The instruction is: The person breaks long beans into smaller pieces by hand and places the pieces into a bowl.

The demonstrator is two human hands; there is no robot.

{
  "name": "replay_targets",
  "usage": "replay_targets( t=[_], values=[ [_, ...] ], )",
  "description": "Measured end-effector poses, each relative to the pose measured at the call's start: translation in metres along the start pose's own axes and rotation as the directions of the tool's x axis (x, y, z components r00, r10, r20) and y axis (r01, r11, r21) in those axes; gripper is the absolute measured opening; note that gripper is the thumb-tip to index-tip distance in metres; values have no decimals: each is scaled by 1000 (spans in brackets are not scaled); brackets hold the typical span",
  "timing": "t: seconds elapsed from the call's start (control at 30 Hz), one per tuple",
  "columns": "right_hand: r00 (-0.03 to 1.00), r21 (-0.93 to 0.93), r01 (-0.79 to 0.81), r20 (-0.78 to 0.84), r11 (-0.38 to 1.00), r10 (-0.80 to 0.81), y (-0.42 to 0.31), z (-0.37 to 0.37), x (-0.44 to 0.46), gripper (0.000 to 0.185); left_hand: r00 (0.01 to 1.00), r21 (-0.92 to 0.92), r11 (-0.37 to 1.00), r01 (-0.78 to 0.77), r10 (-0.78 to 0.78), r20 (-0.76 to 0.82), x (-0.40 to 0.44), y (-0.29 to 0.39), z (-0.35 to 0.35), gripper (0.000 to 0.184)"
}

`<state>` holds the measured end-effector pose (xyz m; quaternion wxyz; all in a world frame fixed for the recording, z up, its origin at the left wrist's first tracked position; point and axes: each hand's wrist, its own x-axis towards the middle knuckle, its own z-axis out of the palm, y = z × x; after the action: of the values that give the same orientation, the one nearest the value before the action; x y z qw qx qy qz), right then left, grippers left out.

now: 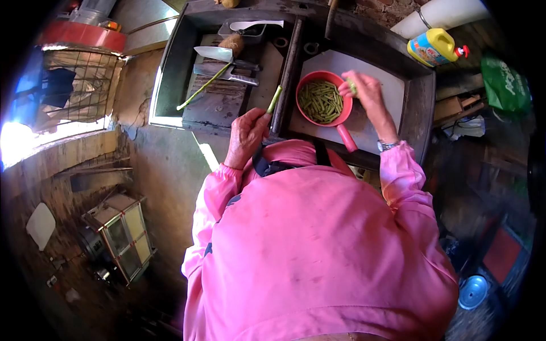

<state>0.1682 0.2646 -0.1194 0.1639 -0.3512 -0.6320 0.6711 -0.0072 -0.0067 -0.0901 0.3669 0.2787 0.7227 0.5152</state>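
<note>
My left hand (248,132) is closed around a green bean (275,98), whose cut end points up between the sinks. Above the right rim of a red pan (298,101), my right hand (368,96) is closed with pale green bean bits (351,87) at its fingertips. Many short bean pieces (319,102) fill the pan, and its handle (346,138) points toward me. One long bean (200,91) lies across the dark wooden board (213,111) in the left basin. A knife (214,53) and a second blade with a metallic handle (242,78) lie there too.
Behind the knives are a brown rounded object (231,43) and a clear plastic tub (248,34) with a white spoon (257,24) across it. A yellow detergent bottle (430,48) stands on the right ledge, near a green bag (504,85). A dark divider (287,74) separates the basins.
</note>
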Motion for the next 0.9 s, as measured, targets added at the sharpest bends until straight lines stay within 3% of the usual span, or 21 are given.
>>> replay_targets(
  t=[0.03, 0.07, 0.1, 0.2, 0.3, 0.33, 0.37, 0.43, 0.5, 0.57, 0.7, 0.8, 0.9],
  values=[
    [997, -182, -76, -10, 980, 76, 24, 0, 8, 41, 1000, -36, 999, 9, -9, 13, 1, -1, 0, 18],
    [995, -497, 80, -13, 864, -100, 43, 2, 11, 39, 999, -71, 997, 21, -19, 28, 1, -3, 0, 18],
    [964, -751, 201, 40, 629, -261, 52, 6, 11, 37, 998, -104, 994, 36, -32, 45, 1, -5, 0, 18],
    [946, -835, 156, -28, 528, -323, 69, 13, 14, 33, 996, -86, 996, 0, 8, 86, 0, -17, 2, 19],
    [984, -510, 172, 47, 843, -172, 29, 32, 12, 33, 996, 11, 1000, -16, 15, 85, 0, -16, 3, 18],
    [979, -292, 199, 102, 936, -176, 22, 42, 9, 34, 996, 99, 994, -50, 42, 78, 2, -16, 3, 18],
    [980, -99, 134, 159, 986, -117, 4, 54, -1, 36, 995, 185, 979, -84, 71, 74, 3, -18, 4, 17],
    [939, 16, 137, 315, 990, -135, -8, 74, -18, 34, 983, 338, 923, -182, 165, 77, 4, -16, 6, 16],
    [898, -138, 259, 399, 956, -186, -3, 89, -32, 31, 953, 468, 831, -299, 288, 98, 5, -12, 7, 15],
    [851, -268, 152, 525, 951, 12, -27, 94, -47, 24, 954, 458, 838, -296, 282, 101, 5, -9, 8, 15],
    [854, -316, 99, 514, 944, 83, -15, 96, -51, 22, 949, 449, 839, -308, 302, 87, 6, -17, 7, 16],
    [877, -235, 70, 477, 969, 53, -9, 96, -48, 25, 990, 182, 974, -136, 140, -12, 8, -19, 4, 12],
    [903, -201, -13, 418, 980, 98, -4, 93, -42, 28, 999, -23, 1000, -21, 20, -49, 12, -30, -9, 12]
  ],
)
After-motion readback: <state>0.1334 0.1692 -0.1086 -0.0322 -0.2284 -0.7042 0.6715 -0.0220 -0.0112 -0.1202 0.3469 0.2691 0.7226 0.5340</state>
